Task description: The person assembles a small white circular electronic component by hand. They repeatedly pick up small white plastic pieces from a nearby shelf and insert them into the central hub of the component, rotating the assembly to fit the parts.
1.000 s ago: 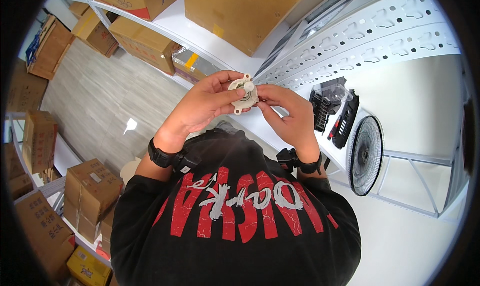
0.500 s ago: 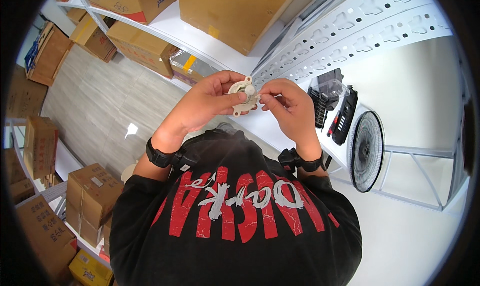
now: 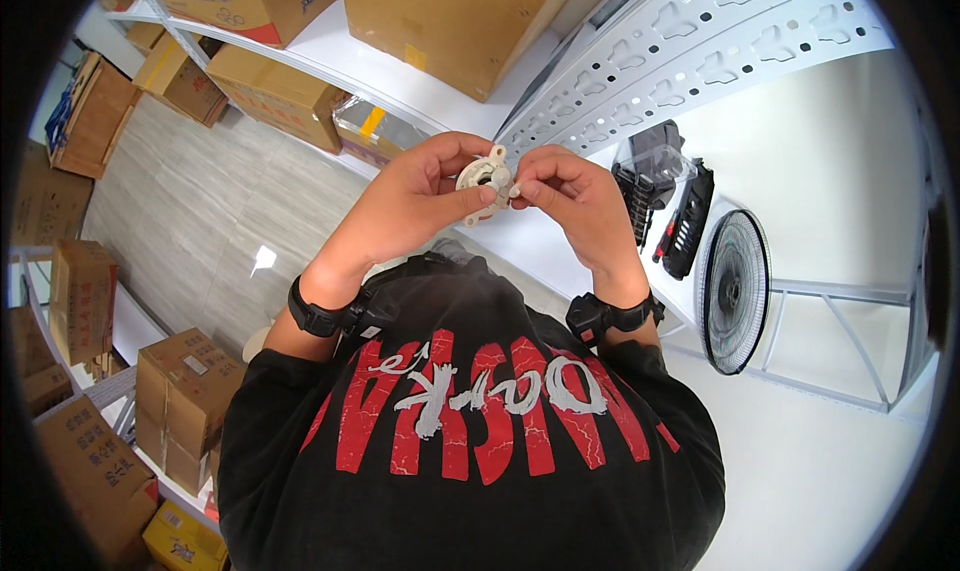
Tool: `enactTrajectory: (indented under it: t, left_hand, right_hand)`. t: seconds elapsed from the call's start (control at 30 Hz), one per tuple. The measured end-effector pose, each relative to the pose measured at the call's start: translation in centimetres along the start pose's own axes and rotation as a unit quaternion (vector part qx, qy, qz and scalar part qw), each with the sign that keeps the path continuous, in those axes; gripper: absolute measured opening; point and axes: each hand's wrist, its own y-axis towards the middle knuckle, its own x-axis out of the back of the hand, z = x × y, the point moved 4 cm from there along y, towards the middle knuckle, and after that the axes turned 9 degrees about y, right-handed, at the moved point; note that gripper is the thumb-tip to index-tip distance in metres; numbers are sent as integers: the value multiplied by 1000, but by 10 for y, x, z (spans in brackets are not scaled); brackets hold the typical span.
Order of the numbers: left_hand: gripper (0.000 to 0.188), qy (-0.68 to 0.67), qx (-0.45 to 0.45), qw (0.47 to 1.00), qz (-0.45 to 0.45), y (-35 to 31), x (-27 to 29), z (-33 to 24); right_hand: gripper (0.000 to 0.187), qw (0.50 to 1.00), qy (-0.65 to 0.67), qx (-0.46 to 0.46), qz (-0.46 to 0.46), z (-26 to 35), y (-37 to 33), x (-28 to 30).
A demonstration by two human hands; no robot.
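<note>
Between my thumb and fingers, my left hand [image 3: 425, 191] grips a round cream plastic housing [image 3: 473, 178] with a screw-hole tab at its top and another at its bottom. A dark opening shows near the middle of the housing. My right hand [image 3: 565, 193] is closed in a pinch at the housing's right side. A small white piece [image 3: 515, 189] sits at its thumb and fingertip, close against the housing. Whether that piece is attached to the housing, I cannot tell.
Right of my hands, a toolbox with bits [image 3: 634, 199] and a black tool case [image 3: 690, 221] lie on a white shelf. A round fan guard [image 3: 735, 291] stands beside them. Cardboard boxes [image 3: 280, 93] fill the shelves ahead and left. A perforated metal panel [image 3: 690, 61] rises at the upper right.
The right hand's fingertips have shifted slightly toward the housing, and the small white piece shows more clearly. The housing has turned a little in my left hand.
</note>
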Motion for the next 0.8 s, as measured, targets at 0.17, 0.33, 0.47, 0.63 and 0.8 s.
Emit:
enactTrajectory:
  t: [0.17, 0.33, 0.47, 0.63, 0.8]
  left_hand:
    - [40, 15, -11, 1000, 0, 2, -3, 0]
    - [41, 28, -14, 1000, 2, 5, -6, 2]
    - [41, 27, -12, 1000, 4, 6, -7, -1]
    - [42, 28, -3, 1000, 2, 5, -8, -5]
    - [41, 62, -15, 998, -2, -1, -11, -19]
  right_hand:
    - [5, 1000, 18, -8, -6, -2, 0, 3]
    - [6, 1000, 21, -7, -14, -5, -2, 7]
    - [5, 1000, 26, -10, -12, -6, 0, 9]
    - [6, 999, 47, -10, -6, -6, 0, 10]
    - [7, 998, 60, 10, 4, -1, -1, 8]
